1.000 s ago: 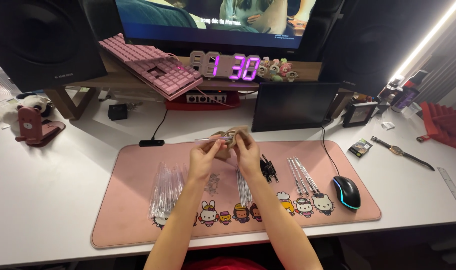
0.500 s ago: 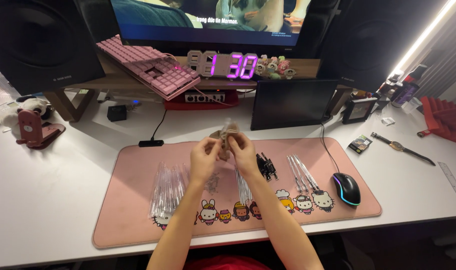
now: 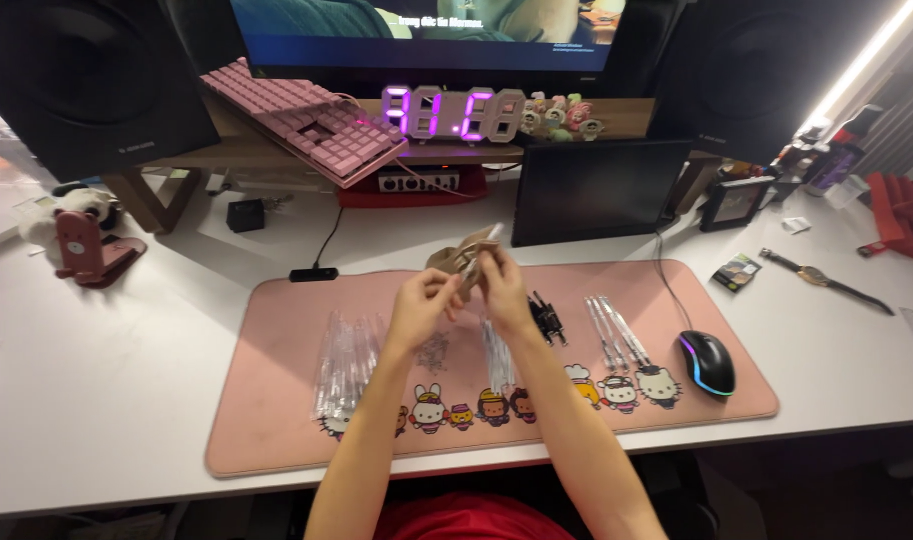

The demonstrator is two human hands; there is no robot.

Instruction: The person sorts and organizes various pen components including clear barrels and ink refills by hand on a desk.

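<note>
- Head view: left hand [image 3: 424,305] & right hand [image 3: 501,290] raised together above the pink mat [image 3: 277,420], near table's middle, forearms coming up from the near edge.
- Both hands closed, pinching a small beige pouch [image 3: 459,260]; a clear pen [image 3: 489,236] tip sticks out its top.
- On mat: clear pen sleeves [image 3: 345,362] left of hands, loose pens [image 3: 615,330] right, black clips [image 3: 547,318] just beside right wrist.
- Mouse [image 3: 708,362] at mat's right end; dark tablet [image 3: 592,190] stands behind.

Pink keyboard [image 3: 312,120], mouse [image 3: 709,362], wristwatch [image 3: 825,280], speaker [image 3: 82,75].
</note>
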